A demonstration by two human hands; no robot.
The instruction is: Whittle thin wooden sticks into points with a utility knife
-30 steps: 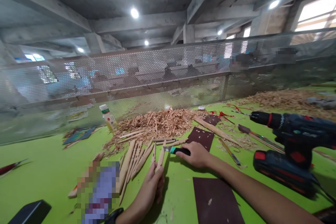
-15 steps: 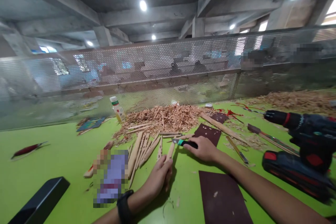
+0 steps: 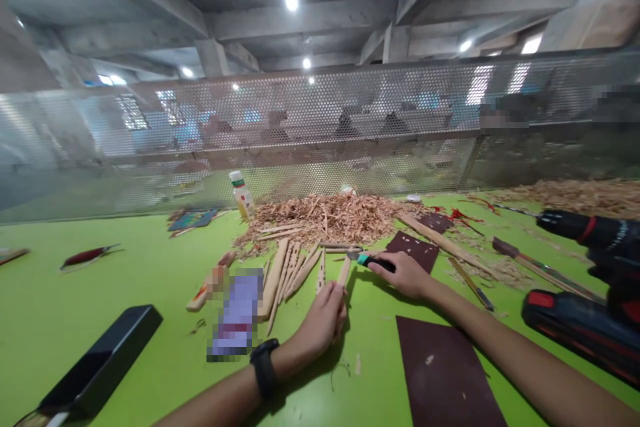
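My left hand (image 3: pixel 323 320), with a black band on its wrist, is closed around the lower end of a pale wooden stick (image 3: pixel 345 271). My right hand (image 3: pixel 407 273) grips a utility knife (image 3: pixel 377 263) with a black and teal handle. Its blade meets the upper part of the stick, though the exact contact is too small to make out. Left of the stick, several carved wooden sticks (image 3: pixel 295 270) lie side by side on the green table (image 3: pixel 365 373). Behind them is a heap of wood shavings (image 3: pixel 325 217).
A cordless drill (image 3: pixel 570 307) lies at the right. Dark sandpaper (image 3: pixel 445 367) is under my right forearm's side. At left are a black tray (image 3: pixel 110 353), a blurred purple item (image 3: pixel 237 310) and a red-handled tool (image 3: pixel 85 257). A bottle (image 3: pixel 242 197) stands before the perforated metal screen (image 3: pixel 310 120).
The whole view has shifted, so things on the table appear farther right, and more of the black tray shows. Both hands keep their holds on the stick and knife.
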